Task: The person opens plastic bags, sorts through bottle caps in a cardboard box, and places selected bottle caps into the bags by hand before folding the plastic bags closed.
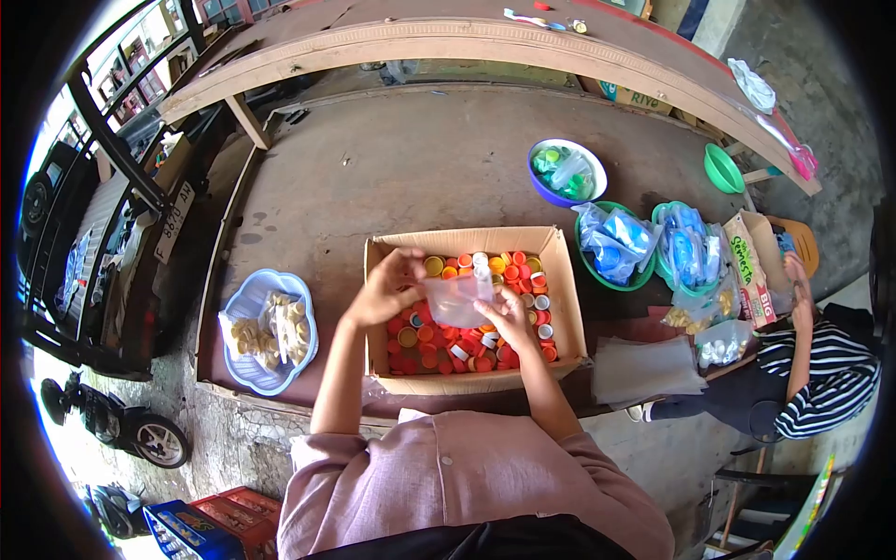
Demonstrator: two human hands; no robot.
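A clear plastic bag (459,301) is in my right hand (507,317), pinched at its right side between thumb and fingers. Just left of the bag is my left hand (392,285), its fingers curved and apart, with nothing visible in it. Both hands are over an open cardboard box (569,322). Many bottle caps (443,359), mostly red and orange with some white and yellow ones, cover the inside of the box. The bag hides part of the caps.
Left of the box stands a pale blue basket (252,375) with bagged beige pieces. On the right are a purple-rimmed bowl (602,173), green basins (590,266) of bagged blue items, and flat plastic sheets (644,371). A person in a striped top (821,373) sits at far right.
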